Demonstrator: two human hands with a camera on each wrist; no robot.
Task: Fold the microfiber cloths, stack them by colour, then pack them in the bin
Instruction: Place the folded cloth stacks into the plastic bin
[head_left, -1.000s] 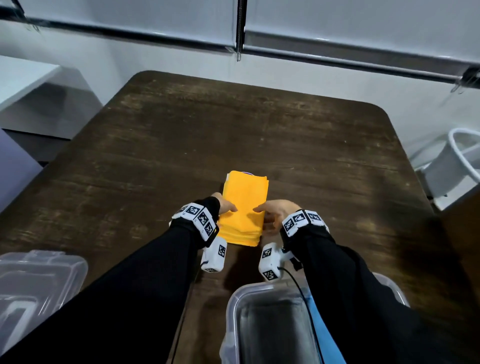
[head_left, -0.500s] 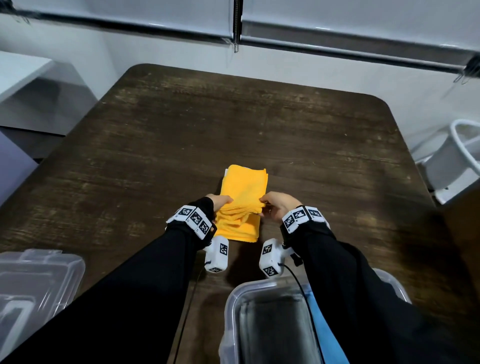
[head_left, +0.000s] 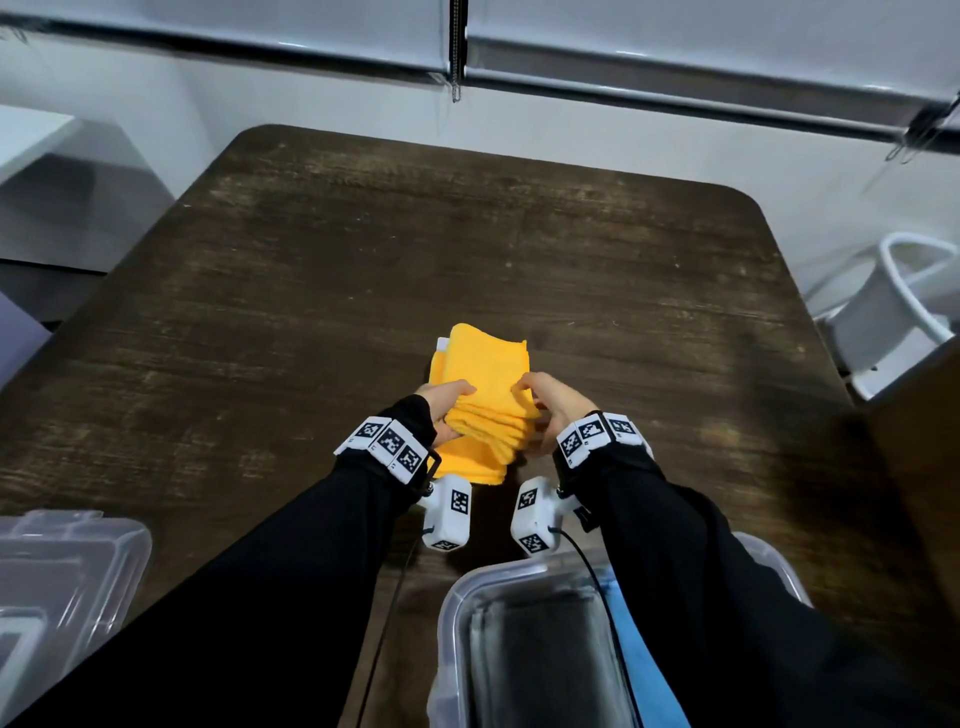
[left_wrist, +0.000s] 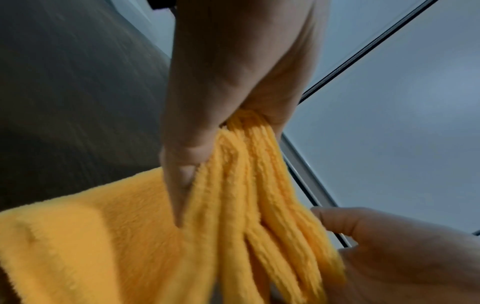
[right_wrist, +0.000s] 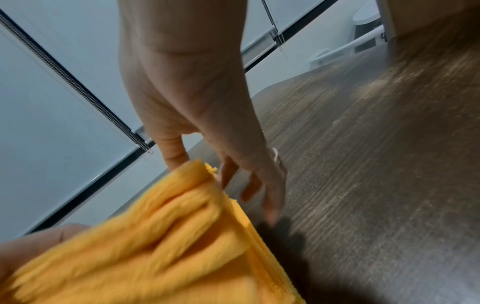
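Observation:
A stack of folded yellow cloths (head_left: 483, 374) lies mid-table, its near half raised off the wood. My left hand (head_left: 449, 402) grips the stack's left side; in the left wrist view the yellow cloths (left_wrist: 246, 205) are pinched between thumb and fingers (left_wrist: 182, 164). My right hand (head_left: 545, 400) holds the right side, thumb on top. In the right wrist view the stack (right_wrist: 155, 236) sits against that hand, with fingers (right_wrist: 270, 185) reaching down beside it. The clear bin (head_left: 452, 613) stands at the near edge, holding a dark grey cloth (head_left: 535, 665) and a blue cloth (head_left: 639, 654).
A clear plastic lid (head_left: 62, 571) lies at the near left of the dark wooden table (head_left: 311, 286). A white basket (head_left: 893, 306) stands off the table's right side. A wall with blinds runs behind the far edge.
The hands went from resting on the flat stack to gripping its two sides. The stack's near edge has lifted and bunched between them.

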